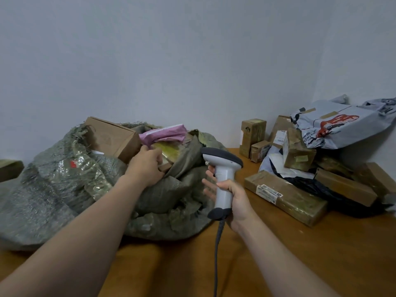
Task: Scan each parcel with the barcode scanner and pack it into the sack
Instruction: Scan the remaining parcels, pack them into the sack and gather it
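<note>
At the far left of the wooden table, well away from both hands, a corner of a brown carton is poking in at the picture's edge. Next to it a grey-green woven sack is slumping across the tabletop, its mouth gaping toward the left hand. A cardboard box is sticking out of that mouth, just left of the knuckles and above them. The left hand is reaching into the opening, and its fingers are curling round a tape-wrapped parcel — the parcel is lying in the sack's mouth, partly under the folded rim. A pink mailer is lying just beyond that grip, on top of the parcel.

To the right, the right hand is clasping the handle of a white-and-grey scanner, fingers wrapping round it. The scanner is standing upright, its head pointing left toward the sack. A dark cable is hanging down from under the fist.

Right of the scanner grip, a long parcel with a white label is lying flat on the table. Behind it more parcels are piling up against the wall — two small boxes, a black bag and, on top, a grey printed mailer.
</note>
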`<state>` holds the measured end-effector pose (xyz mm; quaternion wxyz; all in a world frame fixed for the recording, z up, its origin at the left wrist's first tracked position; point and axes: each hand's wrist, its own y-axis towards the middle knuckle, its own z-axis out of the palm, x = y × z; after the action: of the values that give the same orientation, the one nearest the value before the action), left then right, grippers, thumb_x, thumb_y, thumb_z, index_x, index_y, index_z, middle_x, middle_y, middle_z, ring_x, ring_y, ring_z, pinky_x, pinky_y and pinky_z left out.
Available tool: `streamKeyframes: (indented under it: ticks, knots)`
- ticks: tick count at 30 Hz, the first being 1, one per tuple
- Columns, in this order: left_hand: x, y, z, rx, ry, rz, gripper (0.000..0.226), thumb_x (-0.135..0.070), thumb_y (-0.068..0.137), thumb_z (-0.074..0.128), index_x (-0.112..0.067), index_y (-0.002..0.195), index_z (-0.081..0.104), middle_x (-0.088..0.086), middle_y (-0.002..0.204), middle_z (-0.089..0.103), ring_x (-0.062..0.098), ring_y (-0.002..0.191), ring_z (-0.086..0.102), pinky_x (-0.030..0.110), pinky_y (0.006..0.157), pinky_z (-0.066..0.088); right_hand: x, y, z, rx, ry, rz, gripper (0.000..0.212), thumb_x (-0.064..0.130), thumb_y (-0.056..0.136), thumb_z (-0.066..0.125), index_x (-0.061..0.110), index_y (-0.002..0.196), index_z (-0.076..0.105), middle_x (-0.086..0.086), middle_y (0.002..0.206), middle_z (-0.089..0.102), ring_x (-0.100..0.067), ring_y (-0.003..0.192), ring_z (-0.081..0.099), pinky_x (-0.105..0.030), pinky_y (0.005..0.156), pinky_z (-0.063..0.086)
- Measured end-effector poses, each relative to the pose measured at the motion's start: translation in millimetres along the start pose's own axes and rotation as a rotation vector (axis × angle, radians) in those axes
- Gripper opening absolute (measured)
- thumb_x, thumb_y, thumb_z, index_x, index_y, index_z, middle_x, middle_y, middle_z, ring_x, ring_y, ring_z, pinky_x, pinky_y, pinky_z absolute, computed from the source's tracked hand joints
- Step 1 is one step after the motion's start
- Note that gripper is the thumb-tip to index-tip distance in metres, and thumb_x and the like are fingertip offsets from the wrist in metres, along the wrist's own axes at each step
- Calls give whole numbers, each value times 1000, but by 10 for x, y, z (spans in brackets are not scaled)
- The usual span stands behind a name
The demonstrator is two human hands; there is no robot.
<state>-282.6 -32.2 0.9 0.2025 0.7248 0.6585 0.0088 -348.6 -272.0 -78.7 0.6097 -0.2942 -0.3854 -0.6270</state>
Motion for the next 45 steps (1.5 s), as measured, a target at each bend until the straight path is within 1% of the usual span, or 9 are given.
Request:
streamKeyframes:
  ticks: [9,13,18,21,23,26,33,41,45]
  knots:
    - [-261,-24,5,-79,113,37,33,-49,85,74,-29,110,64,8,130,55,32,117,55,46,99,48,58,-87,-371,-78,-76,-18,65,12,70,67,2,133,58,-16,124,73,-38,119,67,-57,112,45]
    - [-857,-204,132,-208,65,236,32,-47,87,70,-30,112,61,2,124,57,29,121,51,48,102,45,194,-292,-616,-226,-258,-174,44,16,69,68,10,112,68,-6,105,79,-28,102,73,-42,88,57]
    - [-1649,-349,622,1,20,437,44,-53,92,65,-33,130,55,-2,128,54,23,121,51,42,102,46,463,-557,-1061,-468,-398,-380,28,24,69,74,15,95,67,-1,89,66,-4,71,66,-18,58,51]
    - [-1992,-412,1034,141,10,508,54,-52,95,64,-38,144,48,1,134,54,27,123,53,44,102,47,503,-660,-1394,-591,-498,-409,20,19,81,79,18,97,67,-6,94,68,-12,81,68,-26,64,54]
    - [-2186,-437,1292,246,-57,506,63,-51,95,64,-41,152,38,4,140,55,30,126,56,44,102,48,487,-682,-1575,-663,-551,-383,37,31,74,76,14,106,68,-9,102,69,-21,90,68,-35,71,55]
    - [-2383,-456,1604,365,-224,436,77,-46,94,70,-42,158,27,11,140,58,32,125,56,38,100,49,510,-647,-1696,-730,-493,-323,29,22,83,78,8,108,71,-10,100,71,-25,89,69,-31,65,52]
    - [-2339,-366,1873,402,-247,372,79,-59,87,72,-39,154,36,8,154,39,30,137,47,36,112,42,504,-618,-1705,-608,-555,-191,18,16,88,74,14,105,69,-4,97,70,-20,86,68,-30,64,49]
    - [-2048,-414,1810,290,-802,70,27,-51,88,74,-26,96,66,-8,78,61,8,70,55,23,60,40,527,-640,-1620,-355,-564,-150,43,31,70,65,11,105,80,15,99,78,-1,90,69,-11,69,49]
    - [-1876,-456,1866,178,-837,85,35,-62,75,79,-39,93,60,3,106,59,19,85,65,30,74,54,501,-644,-1565,-226,-605,-144,47,28,72,63,6,111,77,16,106,78,-1,101,69,-12,78,49]
